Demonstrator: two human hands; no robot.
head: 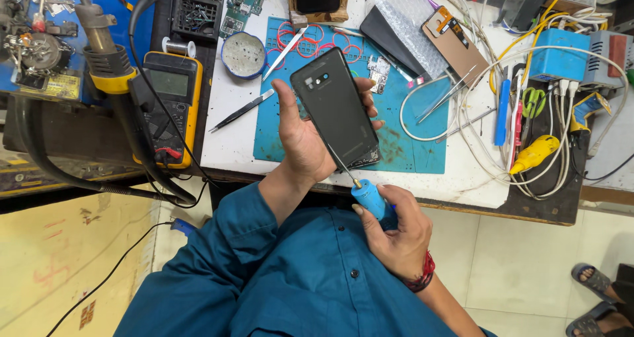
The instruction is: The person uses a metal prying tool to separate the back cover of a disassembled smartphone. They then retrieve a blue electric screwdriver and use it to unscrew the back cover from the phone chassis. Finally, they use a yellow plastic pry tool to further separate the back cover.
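My left hand (305, 141) grips a dark phone (335, 106) by its sides, back cover up, camera end pointing away from me. It is held above the near edge of a blue work mat (409, 139). My right hand (396, 226) is closed around a blue-handled screwdriver (370, 198). The thin metal shaft runs up to the lower part of the phone, near its cracked bottom edge.
A yellow multimeter (170, 106) and a hot-air nozzle (99, 40) stand at left. Tweezers (242, 110), a round tin (243, 54), circuit boards (378, 73), a phone screen (451, 43), white cables (475, 112) and a yellow tool (535, 153) crowd the bench. Another person's sandalled feet (598, 301) are at right.
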